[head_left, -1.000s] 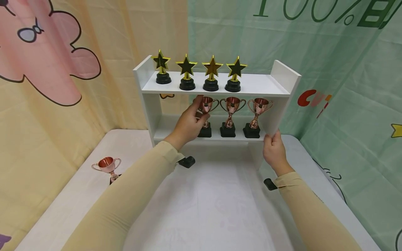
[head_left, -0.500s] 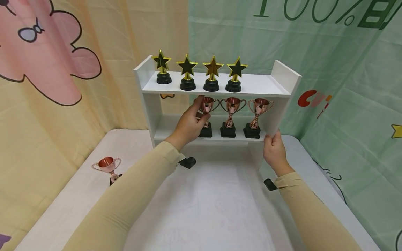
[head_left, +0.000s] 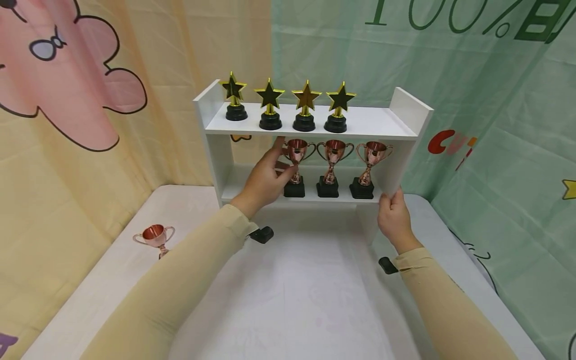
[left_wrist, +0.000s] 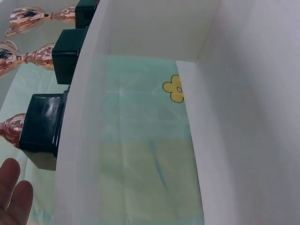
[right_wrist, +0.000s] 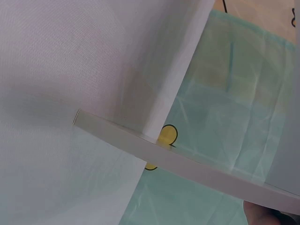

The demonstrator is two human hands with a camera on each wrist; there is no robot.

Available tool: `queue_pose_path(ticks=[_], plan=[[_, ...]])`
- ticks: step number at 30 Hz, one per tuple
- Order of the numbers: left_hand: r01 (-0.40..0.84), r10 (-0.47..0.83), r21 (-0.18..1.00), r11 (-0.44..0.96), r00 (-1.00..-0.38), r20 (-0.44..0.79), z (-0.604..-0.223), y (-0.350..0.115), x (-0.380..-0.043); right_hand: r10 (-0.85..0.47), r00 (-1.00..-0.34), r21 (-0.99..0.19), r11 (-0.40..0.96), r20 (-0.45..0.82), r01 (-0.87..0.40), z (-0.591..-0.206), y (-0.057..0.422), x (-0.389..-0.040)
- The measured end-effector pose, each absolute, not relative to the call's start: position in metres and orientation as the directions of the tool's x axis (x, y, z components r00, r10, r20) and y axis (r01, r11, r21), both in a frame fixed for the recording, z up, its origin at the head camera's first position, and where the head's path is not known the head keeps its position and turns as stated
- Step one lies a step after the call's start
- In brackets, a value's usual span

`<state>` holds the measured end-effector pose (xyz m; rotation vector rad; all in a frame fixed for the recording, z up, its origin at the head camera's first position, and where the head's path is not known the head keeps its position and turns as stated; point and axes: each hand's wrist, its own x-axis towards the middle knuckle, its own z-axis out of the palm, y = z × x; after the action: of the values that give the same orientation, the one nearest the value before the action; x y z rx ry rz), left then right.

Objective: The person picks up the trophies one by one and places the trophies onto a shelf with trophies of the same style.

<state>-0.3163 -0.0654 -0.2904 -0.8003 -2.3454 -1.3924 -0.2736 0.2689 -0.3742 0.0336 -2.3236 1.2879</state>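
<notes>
My left hand is at the left side of a rose-gold trophy cup on the middle board of a white shelf. Its fingers and thumb are parted around nothing, the thumb tip overlapping the cup's stem in the head view. In the left wrist view two fingertips show apart from the cup's black base. Two more trophy cups, a middle one and a right one, stand upright beside it. My right hand grips the shelf's right side panel low down.
Several gold star trophies with black bases line the top board. Another rose-gold trophy cup stands on the white table at the left, its base hidden behind my left sleeve. Printed curtains close in the back and sides.
My left hand has drawn slightly left and its fingers have opened away from the leftmost cup, which stays on the board. My right hand stays on the shelf's side panel.
</notes>
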Motion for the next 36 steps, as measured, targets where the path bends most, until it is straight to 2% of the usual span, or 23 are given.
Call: queue_pose_path(ticks=[7, 17, 31, 36], plan=[[0.576, 0.287, 0.714, 0.399, -0.817, 0.499, -0.294, -0.079, -0.311, 0.203, -0.882, -0.791, 0.557, 0.426, -0.254, -0.374, 0.268, -0.274], [0.607, 0.317, 0.691, 0.392, -0.794, 0.519, -0.297, -0.102, -0.293, 0.192, -0.878, -0.79, 0.548, 0.437, -0.274, -0.375, 0.269, -0.274], [0.646, 0.386, 0.567, 0.511, -0.762, 0.519, -0.306, -0.145, -0.252, 0.189, -0.883, -0.792, 0.549, 0.43, -0.268, -0.375, 0.269, -0.273], [0.647, 0.417, 0.476, 0.596, -0.756, 0.505, -0.311, -0.16, -0.24, 0.19, -0.879, -0.792, 0.545, 0.437, -0.275, -0.375, 0.269, -0.274]])
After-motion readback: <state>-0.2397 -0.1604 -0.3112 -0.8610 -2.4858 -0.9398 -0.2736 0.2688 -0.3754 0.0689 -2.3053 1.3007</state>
